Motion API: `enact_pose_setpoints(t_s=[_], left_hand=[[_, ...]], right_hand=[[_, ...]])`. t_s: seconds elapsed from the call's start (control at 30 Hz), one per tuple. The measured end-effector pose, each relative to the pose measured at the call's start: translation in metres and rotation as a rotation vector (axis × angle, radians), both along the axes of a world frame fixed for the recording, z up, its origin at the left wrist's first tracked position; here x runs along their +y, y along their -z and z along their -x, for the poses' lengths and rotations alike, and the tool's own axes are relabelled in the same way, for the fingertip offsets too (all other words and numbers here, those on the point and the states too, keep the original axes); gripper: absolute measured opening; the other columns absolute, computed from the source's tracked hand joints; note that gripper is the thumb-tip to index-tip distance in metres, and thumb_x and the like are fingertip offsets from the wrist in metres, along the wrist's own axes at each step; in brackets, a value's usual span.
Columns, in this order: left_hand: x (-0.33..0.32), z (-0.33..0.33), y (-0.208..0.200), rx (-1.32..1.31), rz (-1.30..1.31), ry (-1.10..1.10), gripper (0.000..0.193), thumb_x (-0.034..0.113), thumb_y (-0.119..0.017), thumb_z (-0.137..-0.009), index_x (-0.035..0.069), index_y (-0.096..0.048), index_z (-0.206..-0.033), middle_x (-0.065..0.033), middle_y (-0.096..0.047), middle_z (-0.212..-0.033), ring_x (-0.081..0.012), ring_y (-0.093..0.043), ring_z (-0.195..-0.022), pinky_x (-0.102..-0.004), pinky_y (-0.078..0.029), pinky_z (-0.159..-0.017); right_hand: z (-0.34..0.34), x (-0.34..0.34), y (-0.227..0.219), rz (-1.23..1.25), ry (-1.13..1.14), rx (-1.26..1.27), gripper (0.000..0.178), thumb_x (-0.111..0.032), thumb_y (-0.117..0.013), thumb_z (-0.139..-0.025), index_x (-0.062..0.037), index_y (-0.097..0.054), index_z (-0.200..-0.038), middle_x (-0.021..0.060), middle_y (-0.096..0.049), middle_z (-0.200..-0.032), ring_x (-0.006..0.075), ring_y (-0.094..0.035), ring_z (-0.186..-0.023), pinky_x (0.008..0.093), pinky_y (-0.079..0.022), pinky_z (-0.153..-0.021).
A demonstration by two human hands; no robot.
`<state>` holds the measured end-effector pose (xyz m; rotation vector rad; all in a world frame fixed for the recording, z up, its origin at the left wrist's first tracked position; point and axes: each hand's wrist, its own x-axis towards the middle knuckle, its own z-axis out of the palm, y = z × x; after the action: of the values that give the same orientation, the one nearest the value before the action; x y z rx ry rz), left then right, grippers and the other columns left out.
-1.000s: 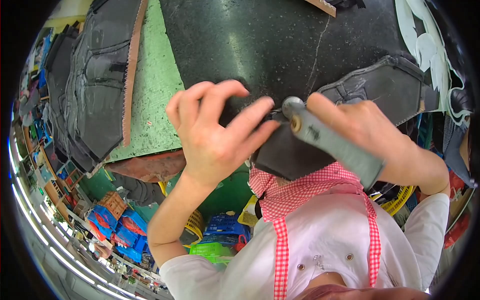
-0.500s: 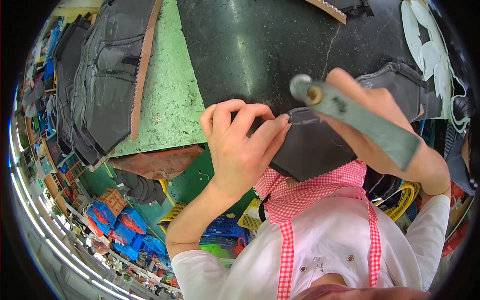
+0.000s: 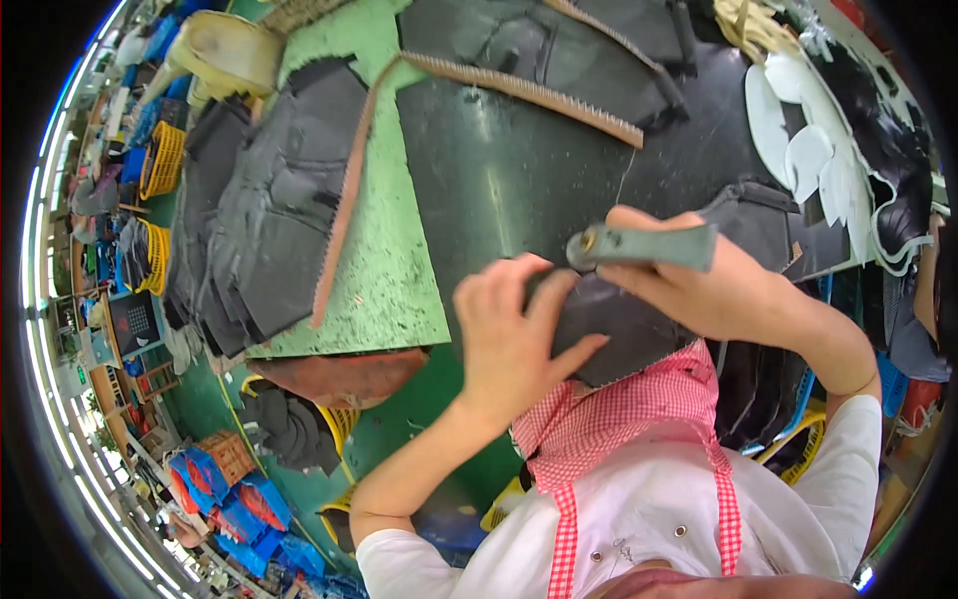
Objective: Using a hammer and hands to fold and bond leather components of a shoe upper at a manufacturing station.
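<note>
My right hand (image 3: pixel 689 280) is closed round a hammer; its grey-green head (image 3: pixel 659 248) shows from above, and the handle is hidden in my grip. The round face of the head is close over a black leather piece (image 3: pixel 624 334) at the table's near edge; whether they touch I cannot tell. My left hand (image 3: pixel 514 334) rests at the left side of that piece, thumb spread away from the fingers. Its fingertips are partly hidden along the far edge. Another dark piece (image 3: pixel 743 225) lies just beyond my right hand.
Left of me, a stack of black leather pieces (image 3: pixel 284 200) with a brown zigzag-edged strip (image 3: pixel 344 200) lies on a green board (image 3: pixel 399 270). Further strips and pieces (image 3: pixel 519 85) lie at the back. White cut shapes (image 3: pixel 808 160) sit at the right. Blue bags (image 3: pixel 235 499) stand below.
My left thumb has moved away from the fingers, opening the pinch on the leather. The hammer has come lower and turned more level. The whole view has shifted, showing more of the table's far side.
</note>
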<state>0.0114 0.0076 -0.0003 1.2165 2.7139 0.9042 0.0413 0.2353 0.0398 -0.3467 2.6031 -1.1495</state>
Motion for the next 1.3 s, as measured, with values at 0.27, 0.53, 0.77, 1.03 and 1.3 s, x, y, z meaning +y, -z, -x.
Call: enact_pose_setpoints(t_s=[0.27,0.53,0.77,1.03,1.3], left_hand=[[-0.079,0.064,-0.066,-0.220,-0.277,-0.396,0.030,0.009,-0.071,-0.090,0.003,-0.061,-0.117,-0.0060,-0.061,-0.111,-0.0189,-0.059,-0.104,-0.0317,-0.046,-0.095],[-0.129,0.155,-0.083,0.664,0.266,-0.516,0.063,0.016,-0.077,-0.083,0.010,-0.054,-0.141,-0.0148,-0.054,-0.133,-0.0342,-0.047,-0.130,-0.0475,-0.035,-0.111],[0.030,0.314,-0.015,0.246,-0.185,-0.290,0.074,0.038,-0.074,-0.090,-0.002,-0.045,-0.145,-0.0253,-0.052,-0.142,-0.0384,-0.051,-0.131,-0.0439,-0.038,-0.112],[0.115,0.362,0.012,-0.391,-0.459,-0.293,0.092,0.043,-0.086,-0.077,-0.004,-0.043,-0.143,-0.0226,-0.059,-0.132,-0.0295,-0.060,-0.118,-0.0384,-0.048,-0.102],[0.096,0.264,-0.104,-0.529,-0.809,-0.103,0.054,0.013,-0.080,-0.085,0.006,-0.057,-0.134,-0.0092,-0.064,-0.119,-0.0162,-0.061,-0.107,-0.0305,-0.051,-0.094]], right_hand=[[0.044,0.101,-0.024,0.023,0.636,0.229,0.019,-0.016,-0.066,-0.095,0.0018,-0.061,-0.097,0.0045,-0.055,-0.067,0.0107,-0.048,-0.066,0.0305,-0.042,-0.061],[0.130,0.208,-0.012,-0.238,0.806,0.708,0.042,-0.036,-0.072,-0.088,0.0025,-0.062,-0.102,0.0140,-0.069,-0.080,0.0290,-0.071,-0.081,0.0381,-0.053,-0.074],[0.184,0.236,0.003,-0.215,0.968,0.396,0.079,-0.057,-0.085,-0.069,0.0086,-0.056,-0.102,0.0293,-0.066,-0.101,0.0417,-0.066,-0.099,0.0463,-0.052,-0.086],[0.169,0.225,-0.014,0.446,0.874,0.209,0.047,-0.027,-0.085,-0.080,-0.0038,-0.049,-0.099,0.0051,-0.055,-0.076,0.0132,-0.057,-0.063,0.0258,-0.047,-0.053],[0.120,0.234,-0.066,0.620,0.789,0.313,0.030,-0.024,-0.081,-0.085,-0.0126,-0.054,-0.089,-0.0060,-0.050,-0.068,0.0015,-0.046,-0.052,0.0179,-0.035,-0.046]])
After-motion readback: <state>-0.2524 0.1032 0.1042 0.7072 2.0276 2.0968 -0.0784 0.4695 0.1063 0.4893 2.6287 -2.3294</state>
